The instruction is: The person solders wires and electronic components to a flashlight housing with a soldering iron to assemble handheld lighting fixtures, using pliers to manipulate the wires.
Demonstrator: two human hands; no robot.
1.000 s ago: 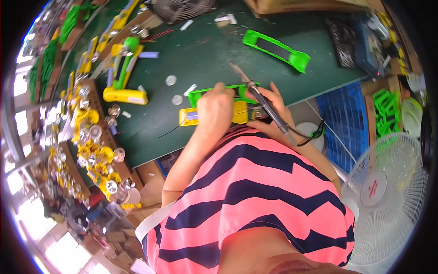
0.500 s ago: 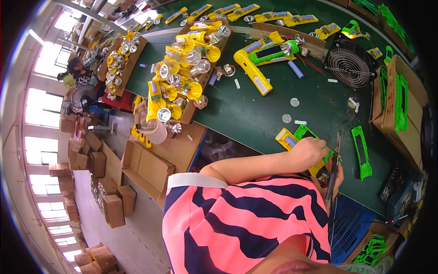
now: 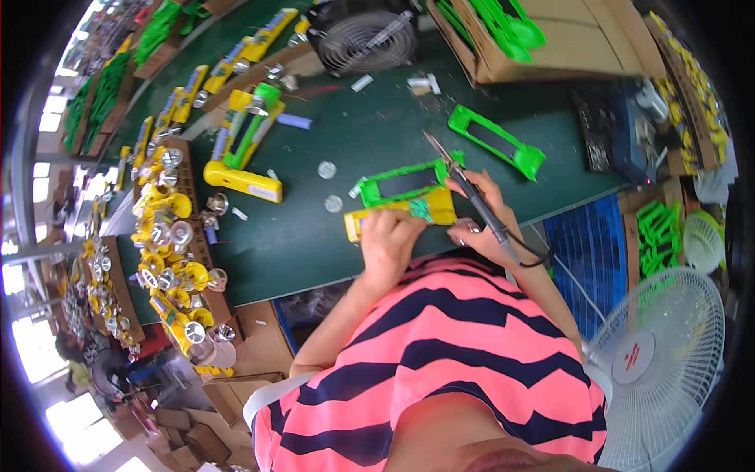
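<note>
My left hand (image 3: pixel 385 245) has its fingers closed on the near left side of a yellow flashlight housing (image 3: pixel 445 206) at the table's front edge. A small green circuit board (image 3: pixel 421 208) sits in that housing. My right hand (image 3: pixel 495 236) grips a soldering iron (image 3: pixel 476 201), whose tip points up and left above the table. A shiny reflector (image 3: pixel 464 228) is by the right hand's fingers, at the housing's right end. Just beyond the housing lies a green frame (image 3: pixel 401 186). Farther right is a second green frame (image 3: pixel 499 143).
At the left stands a box of yellow flashlight parts with reflectors (image 3: pixel 169 228). A yellow flashlight (image 3: pixel 244 182) lies nearer the middle. A black fan (image 3: pixel 366 39), a carton of green frames (image 3: pixel 566 47) and a blue soldering station (image 3: pixel 633 134) stand around. A white fan (image 3: pixel 653 354) is at right.
The view has turned to the right, bringing the white fan into sight. My left hand is now lower on the yellow housing, and the soldering iron leans leftward over the table.
</note>
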